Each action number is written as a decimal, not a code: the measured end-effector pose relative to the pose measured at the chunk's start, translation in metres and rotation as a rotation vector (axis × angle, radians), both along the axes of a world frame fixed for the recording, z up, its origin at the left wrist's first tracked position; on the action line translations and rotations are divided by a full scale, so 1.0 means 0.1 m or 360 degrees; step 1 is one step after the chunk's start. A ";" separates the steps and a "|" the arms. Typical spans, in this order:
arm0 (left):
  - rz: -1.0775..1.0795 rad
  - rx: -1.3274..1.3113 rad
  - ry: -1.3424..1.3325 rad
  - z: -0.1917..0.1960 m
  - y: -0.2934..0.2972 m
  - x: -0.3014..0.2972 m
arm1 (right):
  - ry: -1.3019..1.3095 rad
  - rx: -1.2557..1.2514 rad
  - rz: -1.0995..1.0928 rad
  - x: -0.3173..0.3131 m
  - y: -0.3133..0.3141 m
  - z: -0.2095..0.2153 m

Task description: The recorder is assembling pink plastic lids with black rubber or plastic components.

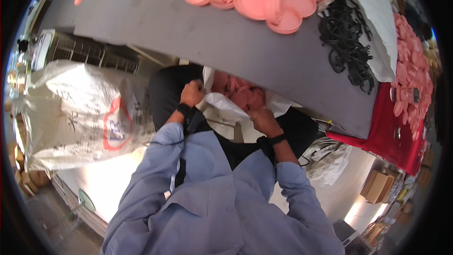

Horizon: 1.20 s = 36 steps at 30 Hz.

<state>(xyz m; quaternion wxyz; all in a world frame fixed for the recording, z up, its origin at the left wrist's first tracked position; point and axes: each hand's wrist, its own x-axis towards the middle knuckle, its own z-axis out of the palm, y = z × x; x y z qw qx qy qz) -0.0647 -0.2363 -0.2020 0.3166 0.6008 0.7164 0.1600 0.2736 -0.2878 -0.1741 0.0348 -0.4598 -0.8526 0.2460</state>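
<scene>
Between my knees, below the edge of the grey table, a white sack (223, 103) stands with its mouth spread. Pink round plastic pieces (241, 95) show inside it. My left hand (192, 93) is closed on the sack's rim at the left. At the rim's near right side my right hand (265, 122) is closed too, gripping the white sheeting. Fingertips of both hands are partly hidden.
On the grey table (155, 23) lie a heap of pink round lids (252, 0) and a tangle of black strap-like pieces (347, 38). A large printed white sack (85, 113) stands at left. More pink pieces (409, 73) lie on red cloth (377, 137) at right.
</scene>
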 end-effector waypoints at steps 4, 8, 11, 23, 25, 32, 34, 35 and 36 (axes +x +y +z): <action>-0.0184 -0.0053 0.0221 0.47 -0.05 0.12 | 0.0278 0.0167 -0.0133 0.02 -0.07 0.24; -0.0568 -0.0330 -0.0873 1.57 0.12 0.26 | 0.0412 0.0163 -0.0263 0.02 -0.15 0.82; -0.0293 -0.0040 -0.0971 2.36 0.41 0.67 | 0.0835 -0.0249 -0.0327 0.11 -0.16 1.41; -0.0155 0.1271 0.0203 2.61 1.91 1.64 | 0.0677 0.0833 -0.1437 1.08 0.87 2.18; -0.0247 0.1121 0.0048 2.61 1.97 1.53 | 0.0515 0.1002 -0.1366 1.21 1.01 1.90; 0.0019 0.0200 -0.1823 2.70 1.18 1.18 | 0.0518 0.0972 -0.1095 0.97 0.82 1.94; 0.0050 0.0143 -0.1912 2.56 1.02 1.09 | 0.0562 0.1005 -0.1068 0.79 0.81 2.02; 0.0047 0.0071 -0.2018 2.50 0.94 1.04 | 0.0587 0.1055 -0.1069 0.70 0.79 2.07; 0.0075 0.0081 -0.2013 2.45 0.86 1.00 | 0.0596 0.1040 -0.1046 0.58 0.75 2.12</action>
